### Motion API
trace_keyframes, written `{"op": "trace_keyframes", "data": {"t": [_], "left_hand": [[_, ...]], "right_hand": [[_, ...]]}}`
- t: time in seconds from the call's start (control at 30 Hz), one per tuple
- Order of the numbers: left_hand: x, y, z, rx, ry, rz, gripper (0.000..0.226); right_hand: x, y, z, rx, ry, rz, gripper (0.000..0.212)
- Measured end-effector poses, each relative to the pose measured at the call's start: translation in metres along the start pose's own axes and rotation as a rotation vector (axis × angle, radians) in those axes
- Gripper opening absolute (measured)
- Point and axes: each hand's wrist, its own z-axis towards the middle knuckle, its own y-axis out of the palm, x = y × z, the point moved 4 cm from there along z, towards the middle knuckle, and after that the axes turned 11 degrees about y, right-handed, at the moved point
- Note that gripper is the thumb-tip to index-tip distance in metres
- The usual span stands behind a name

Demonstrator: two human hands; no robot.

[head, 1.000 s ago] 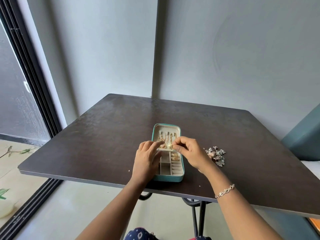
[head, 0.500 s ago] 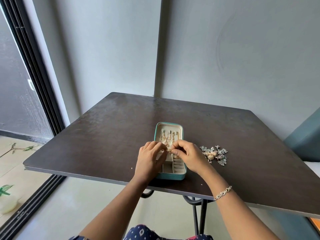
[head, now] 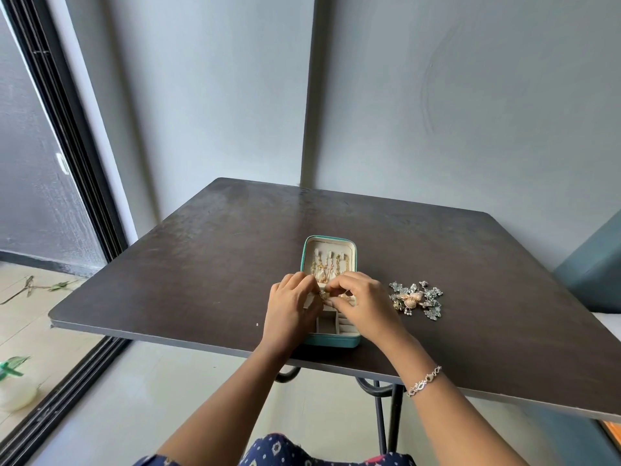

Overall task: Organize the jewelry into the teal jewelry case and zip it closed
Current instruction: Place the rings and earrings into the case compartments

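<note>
The teal jewelry case [head: 331, 340] lies open near the table's front edge, its cream lid flat behind it with gold chains [head: 327, 265] hanging inside. My left hand [head: 290, 309] and my right hand [head: 364, 304] meet over the middle of the case. Their fingertips pinch a small gold jewelry piece [head: 325, 294] between them. The hands hide most of the case's compartments; a few cream slots show below. A pile of silver and gold jewelry [head: 416, 299] lies on the table to the right of the case.
The dark square table [head: 201, 264] stands against a grey wall corner. A sliding glass door frame [head: 67, 136] runs along the left. A teal seat [head: 591, 270] is at the right. A silver bracelet [head: 424, 381] is on my right wrist.
Both hands have drawn closer together over the case's middle, still pinching the small gold piece. The view has shifted slightly, showing more of the jewelry pile on the right.
</note>
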Motion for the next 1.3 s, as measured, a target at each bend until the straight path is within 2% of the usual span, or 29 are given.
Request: {"op": "trace_keyframes", "data": {"t": [0.63,0.9,1.17,1.3], "left_hand": [[0.002,0.000,0.001,-0.019,-0.010,-0.039,0.011],[0.006,-0.001,0.002,-0.022,0.030,-0.041,0.012],[0.007,-0.001,0.002,-0.045,0.053,-0.024,0.015],[0.004,-0.001,0.001,-0.046,0.002,-0.072,0.022]], "right_hand": [[0.003,-0.005,-0.006,0.064,-0.007,0.036,0.018],[0.004,-0.004,-0.006,0.100,-0.013,-0.016,0.013],[0.004,-0.008,-0.008,0.108,-0.056,-0.093,0.018],[0.010,-0.012,-0.007,0.150,-0.012,-0.035,0.009]]}}
